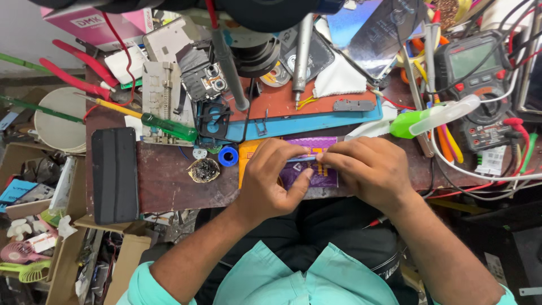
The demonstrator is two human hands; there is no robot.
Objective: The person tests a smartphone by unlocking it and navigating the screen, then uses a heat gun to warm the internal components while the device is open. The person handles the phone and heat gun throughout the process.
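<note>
My left hand [272,179] and my right hand [370,168] meet over a purple and orange mat [323,176] at the front edge of a brown workbench [169,181]. Between their fingertips they pinch a thin pale blue strip [302,159], held level just above the mat. My left thumb and forefinger grip its left end, my right fingers its right end. What lies under my palms is hidden.
Behind my hands lies a blue silicone work mat [316,121] with small metal parts. A green-handled screwdriver [164,125], a blue reel [228,156], a brass wool tip cleaner [204,170] and a black case [114,174] sit left. A multimeter [480,85] and a green-capped bottle [435,116] sit right.
</note>
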